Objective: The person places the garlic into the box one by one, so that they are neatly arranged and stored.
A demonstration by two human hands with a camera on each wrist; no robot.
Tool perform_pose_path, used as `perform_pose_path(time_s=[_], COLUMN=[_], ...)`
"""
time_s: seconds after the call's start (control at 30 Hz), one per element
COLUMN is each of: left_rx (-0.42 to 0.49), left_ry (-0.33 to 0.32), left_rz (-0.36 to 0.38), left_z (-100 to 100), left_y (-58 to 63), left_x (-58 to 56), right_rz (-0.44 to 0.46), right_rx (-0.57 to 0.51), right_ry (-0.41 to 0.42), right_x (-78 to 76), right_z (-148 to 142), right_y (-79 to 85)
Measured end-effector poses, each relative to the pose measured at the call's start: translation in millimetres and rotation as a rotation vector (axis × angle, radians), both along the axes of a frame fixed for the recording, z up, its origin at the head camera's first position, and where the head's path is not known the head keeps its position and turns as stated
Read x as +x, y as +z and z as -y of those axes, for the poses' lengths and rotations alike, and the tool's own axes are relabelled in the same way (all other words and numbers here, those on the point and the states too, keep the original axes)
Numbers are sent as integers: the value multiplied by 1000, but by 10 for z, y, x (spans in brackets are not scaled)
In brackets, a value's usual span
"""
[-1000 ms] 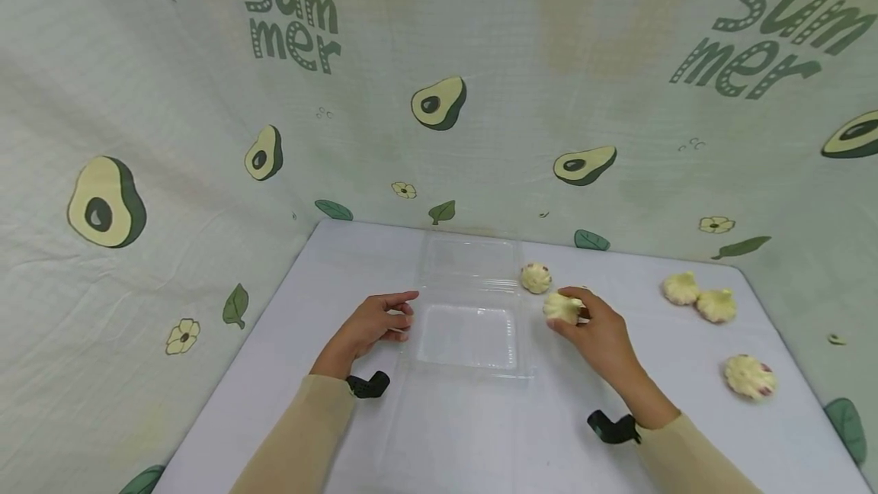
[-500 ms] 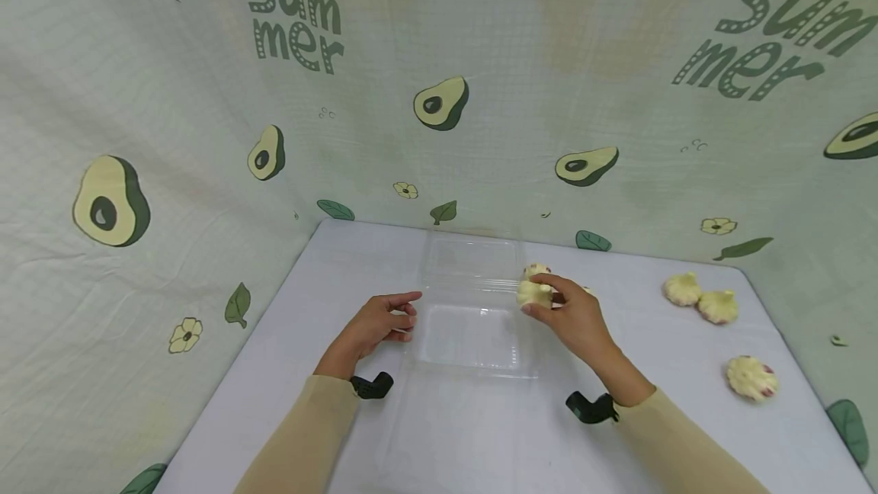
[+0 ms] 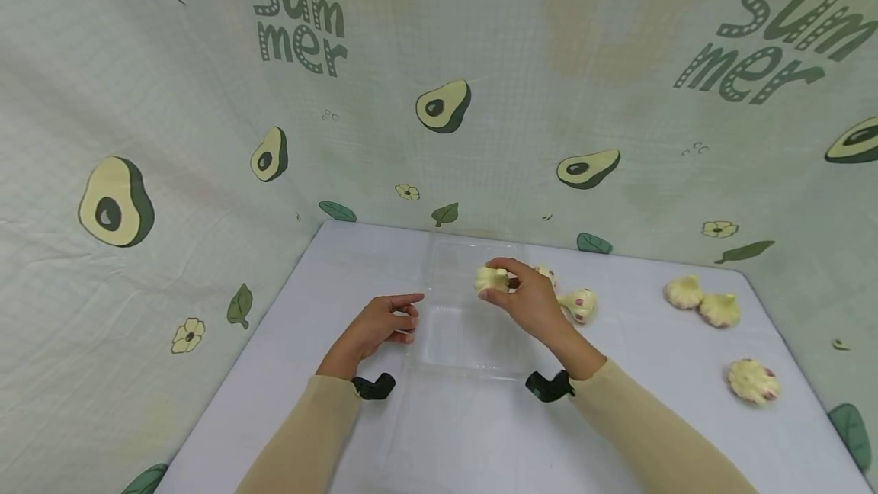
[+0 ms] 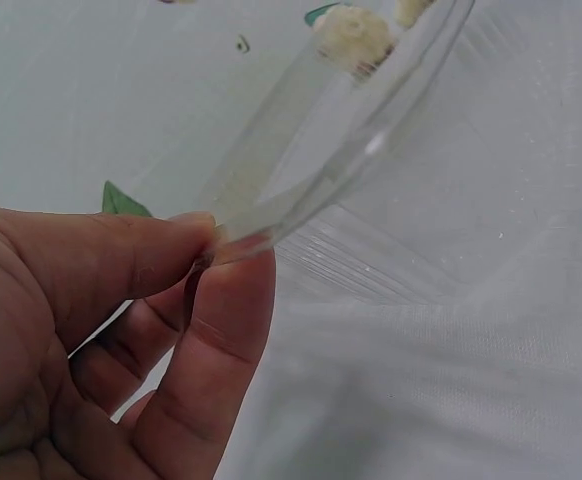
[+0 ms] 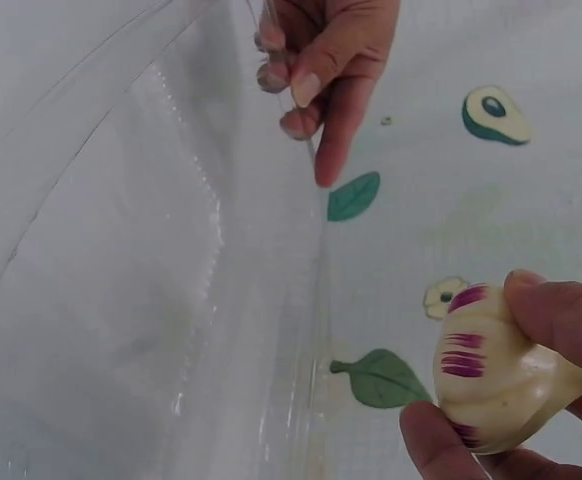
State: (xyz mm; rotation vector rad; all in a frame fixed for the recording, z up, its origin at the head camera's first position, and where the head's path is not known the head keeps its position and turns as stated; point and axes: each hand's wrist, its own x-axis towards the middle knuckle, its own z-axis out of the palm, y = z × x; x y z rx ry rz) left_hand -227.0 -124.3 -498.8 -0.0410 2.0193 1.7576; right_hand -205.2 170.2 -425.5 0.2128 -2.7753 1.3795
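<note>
My right hand (image 3: 542,307) holds a cream garlic bulb (image 3: 490,280) between thumb and fingers. It is over the back part of a clear plastic clamshell container (image 3: 458,367), which lies unfolded with its lid half at the back. The right wrist view shows purple streaks on the held bulb (image 5: 491,370), its stem pointing towards the palm. At the container's left side is my left hand (image 3: 370,328). Its thumb (image 4: 141,245) and index finger pinch the thin clear rim (image 4: 331,185) in the left wrist view.
Just right of the container lie two garlic bulbs: one with its stem pointing left (image 3: 581,306), the other bulb (image 3: 546,274) partly behind my right hand. Farther right are a touching pair of bulbs (image 3: 683,293) and a single bulb (image 3: 752,382). An avocado-print cloth (image 3: 507,189) rises behind the white table (image 3: 638,349).
My right hand has carried the garlic bulb left, from beside the container to over its back part, uncovering the bulb with the left-pointing stem. My left hand stays at the rim.
</note>
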Motion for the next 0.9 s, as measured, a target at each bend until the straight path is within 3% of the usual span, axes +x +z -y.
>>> perform_pose_path(time_s=[0.17, 0.43, 0.9], left_rx=[-26, -23, -12], left_ry=[-3, -24, -39], left_rz=[-1, -7, -11], left_z=[-6, -8, -2], left_y=[34, 33, 19], left_x=[5, -16, -17], right_rz=[37, 57, 30], right_rx=[-3, -27, 33], right_ry=[32, 35, 47], right_x=[-93, -176, -160], right_z=[235, 514, 709], right_y=[-79, -406, -740])
